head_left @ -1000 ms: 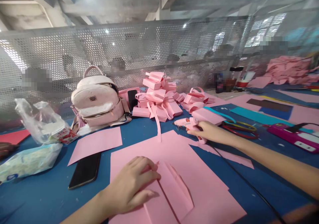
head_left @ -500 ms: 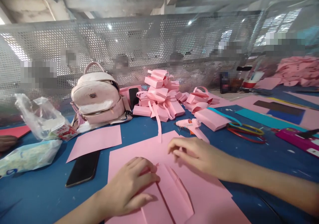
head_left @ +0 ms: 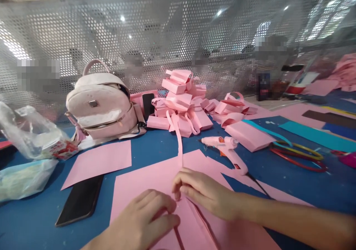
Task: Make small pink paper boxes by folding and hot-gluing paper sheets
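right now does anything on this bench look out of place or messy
The pile of pink boxes is heaped crookedly, one paper strip trailing out onto the pink sheet. The glue gun lies on its side.

Blue table (head_left: pixel 155 146) under pink paper sheets (head_left: pixel 98 162)

On the blue worktop (head_left: pixel 155 146), a pale pink backpack (head_left: pixel 101 107) stands at ten o'clock before the perforated metal screen (head_left: pixel 167 31). A heap of folded pink boxes (head_left: pixel 180 103) sits at twelve o'clock. A glue gun (head_left: pixel 225 146) lies at one o'clock, with coloured hoops (head_left: pixel 299 155) further right. A black phone (head_left: pixel 80 200) lies at eight o'clock, just below a loose pink sheet (head_left: pixel 98 161); plastic bags (head_left: pixel 27 139) crowd the nine o'clock edge.
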`<action>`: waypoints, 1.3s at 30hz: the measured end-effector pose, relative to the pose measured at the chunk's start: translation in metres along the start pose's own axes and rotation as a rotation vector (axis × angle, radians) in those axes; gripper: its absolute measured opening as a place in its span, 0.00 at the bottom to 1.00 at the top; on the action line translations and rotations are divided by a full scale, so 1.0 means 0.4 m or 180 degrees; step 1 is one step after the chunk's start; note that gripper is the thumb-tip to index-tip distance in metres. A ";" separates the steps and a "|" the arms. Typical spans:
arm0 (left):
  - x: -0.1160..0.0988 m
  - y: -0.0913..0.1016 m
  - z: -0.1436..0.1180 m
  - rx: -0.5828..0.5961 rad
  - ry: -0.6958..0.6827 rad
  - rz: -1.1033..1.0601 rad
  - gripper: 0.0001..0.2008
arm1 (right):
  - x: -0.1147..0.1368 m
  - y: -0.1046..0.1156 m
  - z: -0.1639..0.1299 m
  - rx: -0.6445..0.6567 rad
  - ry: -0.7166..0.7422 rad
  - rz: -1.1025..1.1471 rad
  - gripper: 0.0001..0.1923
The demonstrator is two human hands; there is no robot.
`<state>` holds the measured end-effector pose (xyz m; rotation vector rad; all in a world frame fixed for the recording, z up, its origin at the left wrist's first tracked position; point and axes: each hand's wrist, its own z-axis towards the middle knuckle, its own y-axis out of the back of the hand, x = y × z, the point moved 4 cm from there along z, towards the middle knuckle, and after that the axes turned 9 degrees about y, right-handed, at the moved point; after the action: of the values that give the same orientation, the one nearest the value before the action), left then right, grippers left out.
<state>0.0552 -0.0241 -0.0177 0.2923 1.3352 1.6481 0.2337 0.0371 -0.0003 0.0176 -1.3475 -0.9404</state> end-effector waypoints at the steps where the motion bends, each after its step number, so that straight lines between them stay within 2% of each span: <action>1: 0.004 -0.006 -0.002 0.0026 0.0005 0.0044 0.18 | 0.001 0.000 0.001 0.0026 0.0018 -0.0041 0.12; 6: 0.007 -0.012 -0.006 0.0081 0.0031 0.0134 0.19 | 0.007 0.003 0.003 0.0142 0.0119 -0.0293 0.15; 10: 0.003 -0.003 -0.002 0.0022 0.0046 0.0103 0.19 | 0.011 -0.002 0.001 0.0279 0.0258 -0.0615 0.12; 14: -0.001 0.002 -0.001 0.0164 0.0063 -0.0022 0.25 | 0.012 -0.008 0.001 0.0316 0.0398 -0.0863 0.13; 19: -0.003 0.005 -0.007 0.0270 0.0080 -0.0100 0.25 | 0.017 -0.009 -0.001 0.0301 0.0548 -0.0951 0.13; 25: -0.004 0.007 -0.008 0.0345 0.0149 -0.0175 0.27 | 0.022 -0.013 0.000 0.0332 0.0776 -0.1005 0.22; 29: -0.007 0.011 -0.006 0.0359 0.0163 -0.0141 0.28 | 0.029 -0.011 -0.002 0.0165 0.0841 -0.1121 0.29; 34: -0.008 0.012 -0.004 0.0324 0.0123 -0.0190 0.30 | 0.031 0.005 -0.008 -0.0234 0.0705 -0.1149 0.30; 39: -0.010 0.013 -0.003 0.0349 0.0148 -0.0224 0.31 | 0.029 0.006 -0.010 -0.0261 0.0685 -0.1239 0.31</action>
<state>0.0535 -0.0277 -0.0121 0.2701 1.4577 1.5342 0.2374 0.0301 0.0093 0.3194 -1.1235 -1.2813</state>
